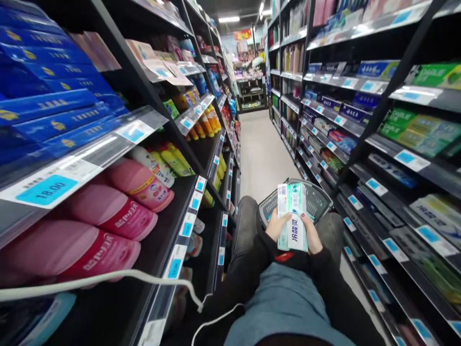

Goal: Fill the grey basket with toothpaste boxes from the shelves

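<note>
Grasped between both hands, the left hand point(274, 227) and the right hand point(313, 238), is a box point(294, 228), with fingers partly curled at its two sides and thumbs over its printed face. Largest around this grip are two racks with black metal frames and glossy clear edge strips: the left rack point(163, 218) stands to its left, and the right rack point(414, 163) to its right. Smooth, pale floor point(264, 149) runs ahead of the grip. Blue-grey cloth point(284, 307) lies nearer the wearer than the hands, between black sleeves. Well to the left of the grip are rounded pink bottles point(95, 252) of shiny plastic, with flat, slick blue packs point(54, 110) shelved above them. Just beyond the hands sits a grey basket point(266, 204), its plastic wall slotted, between dark grey trouser legs. A smooth white cord point(118, 275) curves left of the grip. Smallest, the box is flat-faced and rectangular, white and pale green with dark lettering; the fingers are open only as wide as it, neither clenched nor released.
</note>
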